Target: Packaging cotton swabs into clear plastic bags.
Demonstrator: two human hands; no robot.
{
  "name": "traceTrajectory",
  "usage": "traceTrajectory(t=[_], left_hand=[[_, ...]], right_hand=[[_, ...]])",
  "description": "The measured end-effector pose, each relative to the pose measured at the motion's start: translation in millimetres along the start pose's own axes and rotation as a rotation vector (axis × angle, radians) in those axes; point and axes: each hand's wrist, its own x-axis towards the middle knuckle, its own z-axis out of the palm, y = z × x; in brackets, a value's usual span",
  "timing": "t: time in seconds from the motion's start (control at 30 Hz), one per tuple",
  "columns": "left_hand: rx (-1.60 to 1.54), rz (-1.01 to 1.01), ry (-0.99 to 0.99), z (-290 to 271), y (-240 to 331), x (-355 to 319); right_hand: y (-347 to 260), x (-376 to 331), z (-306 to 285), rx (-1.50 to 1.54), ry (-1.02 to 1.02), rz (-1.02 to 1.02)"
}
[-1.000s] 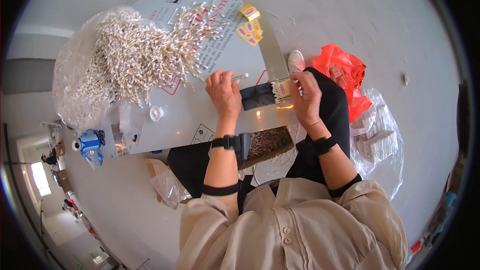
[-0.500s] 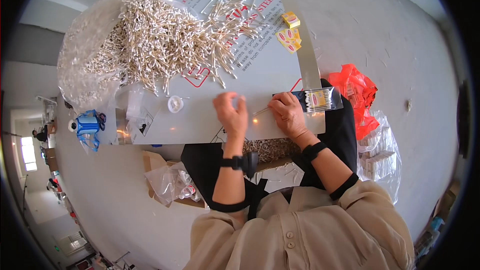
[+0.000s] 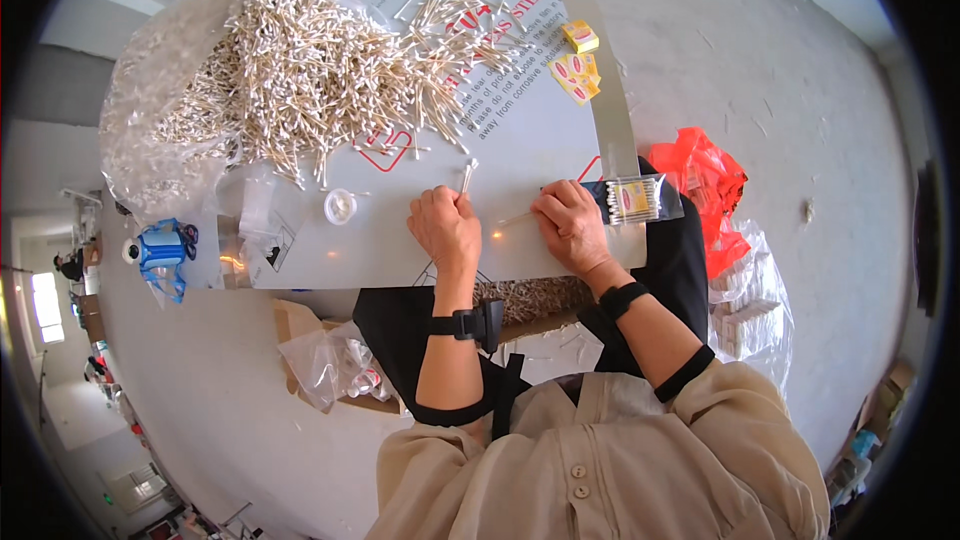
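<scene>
Grey tabletop (image 3: 520, 155) carries a heap of white-tipped wooden cotton swabs (image 3: 300, 70). I see my left hand (image 3: 447, 228) pinching several swabs upright; my right hand (image 3: 570, 225) pinches one swab beside a clear filled swab packet (image 3: 637, 200).

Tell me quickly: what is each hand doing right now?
Left hand: closed on a few cotton swabs sticking up from its fingers.
Right hand: fingers curled, resting by a single swab; grip cannot be told.
</scene>
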Motion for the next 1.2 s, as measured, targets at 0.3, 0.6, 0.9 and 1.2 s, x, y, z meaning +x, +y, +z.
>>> traceTrajectory(t=[0.3, 0.6, 0.9, 1.2], left_hand=[[-0.503, 0.155, -0.032, -4.1, 5.3, 31.6], [-0.463, 0.142, -0.266, 15.1, 15.1, 59.5], [-1.246, -0.174, -0.304, -26.8, 15.2, 59.7], [-0.538, -0.025, -0.193, -19.9, -13.4, 9.2]], right_hand=[[-0.6, 1.3, -0.8, 0.023, 0.001, 0.008], [-1.8, -0.2, -0.6, 0.016, -0.005, 0.017], [1.4, -1.5, 0.5, 0.016, 0.018, 0.016], [-5.2, 3.9, -0.5, 0.037, 0.01, -0.015]])
